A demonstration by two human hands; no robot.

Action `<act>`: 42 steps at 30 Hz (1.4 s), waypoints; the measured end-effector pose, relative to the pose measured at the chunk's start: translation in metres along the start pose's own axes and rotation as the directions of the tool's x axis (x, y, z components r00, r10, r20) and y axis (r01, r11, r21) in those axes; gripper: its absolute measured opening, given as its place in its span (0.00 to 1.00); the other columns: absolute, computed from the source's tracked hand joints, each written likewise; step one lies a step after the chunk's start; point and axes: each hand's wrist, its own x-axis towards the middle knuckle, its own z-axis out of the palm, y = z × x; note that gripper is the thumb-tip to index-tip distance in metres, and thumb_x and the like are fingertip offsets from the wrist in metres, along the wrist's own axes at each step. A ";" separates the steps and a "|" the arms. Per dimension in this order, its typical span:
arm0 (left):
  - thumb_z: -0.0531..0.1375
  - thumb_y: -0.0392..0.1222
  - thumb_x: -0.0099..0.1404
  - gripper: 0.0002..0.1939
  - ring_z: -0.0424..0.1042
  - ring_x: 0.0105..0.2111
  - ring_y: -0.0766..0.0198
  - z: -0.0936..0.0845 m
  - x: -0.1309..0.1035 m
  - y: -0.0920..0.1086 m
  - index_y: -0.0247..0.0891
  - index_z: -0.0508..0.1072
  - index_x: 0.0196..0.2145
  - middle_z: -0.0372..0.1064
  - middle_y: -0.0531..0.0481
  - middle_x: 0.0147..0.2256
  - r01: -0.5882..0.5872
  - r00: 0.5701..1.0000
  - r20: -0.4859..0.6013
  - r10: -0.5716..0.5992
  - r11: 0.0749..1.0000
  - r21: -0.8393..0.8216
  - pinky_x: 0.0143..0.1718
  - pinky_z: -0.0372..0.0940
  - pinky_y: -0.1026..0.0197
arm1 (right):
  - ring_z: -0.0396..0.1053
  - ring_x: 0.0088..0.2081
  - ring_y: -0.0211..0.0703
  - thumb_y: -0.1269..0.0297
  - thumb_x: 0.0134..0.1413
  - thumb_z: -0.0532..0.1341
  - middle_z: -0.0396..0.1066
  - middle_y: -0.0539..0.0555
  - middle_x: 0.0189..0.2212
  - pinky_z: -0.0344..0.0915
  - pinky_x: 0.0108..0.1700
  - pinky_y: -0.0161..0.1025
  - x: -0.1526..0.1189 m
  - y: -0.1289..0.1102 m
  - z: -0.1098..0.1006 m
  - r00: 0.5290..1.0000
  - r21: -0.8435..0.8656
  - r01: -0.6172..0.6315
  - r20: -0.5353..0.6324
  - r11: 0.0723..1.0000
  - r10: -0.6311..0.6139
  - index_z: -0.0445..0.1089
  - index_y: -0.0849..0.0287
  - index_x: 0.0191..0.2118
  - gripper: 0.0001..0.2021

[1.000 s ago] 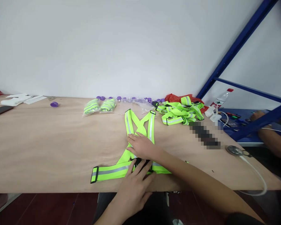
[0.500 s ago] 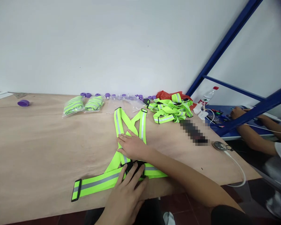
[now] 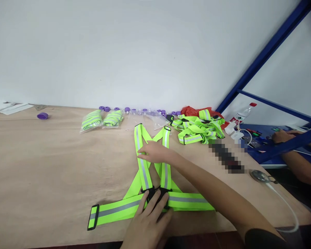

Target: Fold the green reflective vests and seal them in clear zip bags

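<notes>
A neon-yellow reflective vest [image 3: 118, 210] made of straps with silver stripes lies spread on the table in front of me. My left hand [image 3: 149, 219] rests with its fingers apart on the black buckle parts at the vest's lower middle, partly hiding them. Higher up, my right hand [image 3: 155, 152] is stretched across the two upright straps, fingers extended to the left, covering part of where they cross. A black slider [image 3: 93, 217] sits at the left end of the waist strap; the right end passes beneath my right forearm.
Behind the vest lie two bagged vests [image 3: 92, 120], clear plastic bags [image 3: 157, 119] and several purple caps [image 3: 126, 110]. A heap of reflective straps [image 3: 199, 128] lies at right beside a red bag [image 3: 190, 111]. Farther right are a cabled round device [image 3: 260, 175], a bottle [image 3: 246, 112] and another person's arms [image 3: 299, 167].
My right hand has moved up the straps, and the right-hand strap now lies straighter. My left hand stays on the buckle. The view has shifted, so everything sits farther right.
</notes>
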 end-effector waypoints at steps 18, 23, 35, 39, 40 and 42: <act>0.64 0.43 0.65 0.01 0.73 0.47 0.61 0.050 0.018 -0.001 0.49 0.76 0.35 0.78 0.57 0.45 0.092 0.723 -0.690 -0.004 0.992 0.091 0.70 0.41 0.45 | 0.73 0.46 0.46 0.60 0.64 0.63 0.72 0.57 0.50 0.73 0.48 0.46 0.142 0.085 -0.068 0.912 -0.137 -0.340 0.193 0.930 0.362 0.70 0.60 0.52 0.15; 0.62 0.42 0.67 0.03 0.74 0.48 0.61 0.045 0.015 0.001 0.46 0.75 0.34 0.77 0.55 0.47 0.103 0.767 -0.641 -0.038 0.993 0.063 0.70 0.40 0.45 | 0.72 0.50 0.49 0.65 0.57 0.69 0.73 0.58 0.52 0.70 0.49 0.40 0.150 0.090 -0.065 0.918 -0.146 -0.338 0.166 0.930 0.360 0.72 0.59 0.52 0.17; 0.62 0.44 0.68 0.04 0.73 0.51 0.58 0.057 0.007 0.004 0.46 0.75 0.34 0.75 0.54 0.52 0.089 0.837 -0.547 -0.033 0.993 0.076 0.70 0.42 0.43 | 0.73 0.45 0.49 0.68 0.54 0.66 0.78 0.56 0.47 0.67 0.47 0.37 0.161 0.097 -0.070 0.959 -0.119 -0.270 0.061 0.956 0.278 0.76 0.60 0.51 0.17; 0.62 0.44 0.68 0.03 0.74 0.50 0.56 0.067 0.005 0.002 0.48 0.77 0.37 0.75 0.53 0.52 0.044 0.864 -0.503 0.019 0.992 0.114 0.67 0.52 0.43 | 0.73 0.44 0.46 0.73 0.50 0.63 0.78 0.56 0.48 0.64 0.44 0.33 0.164 0.087 -0.062 0.975 -0.101 -0.218 0.007 0.971 0.220 0.76 0.60 0.52 0.21; 0.62 0.44 0.68 0.03 0.75 0.50 0.57 0.070 0.004 0.000 0.49 0.77 0.38 0.75 0.53 0.52 0.034 0.864 -0.502 0.033 0.992 0.123 0.66 0.53 0.43 | 0.73 0.44 0.46 0.73 0.50 0.63 0.78 0.56 0.47 0.64 0.43 0.32 0.164 0.085 -0.059 0.977 -0.103 -0.212 -0.003 0.972 0.213 0.76 0.60 0.52 0.21; 0.62 0.45 0.68 0.03 0.75 0.50 0.58 0.075 0.005 -0.002 0.50 0.77 0.38 0.76 0.55 0.51 0.030 0.845 -0.533 0.048 0.990 0.137 0.67 0.52 0.44 | 0.73 0.44 0.45 0.73 0.50 0.62 0.79 0.56 0.46 0.63 0.42 0.32 0.161 0.082 -0.053 0.977 -0.115 -0.212 -0.019 0.970 0.211 0.76 0.60 0.52 0.21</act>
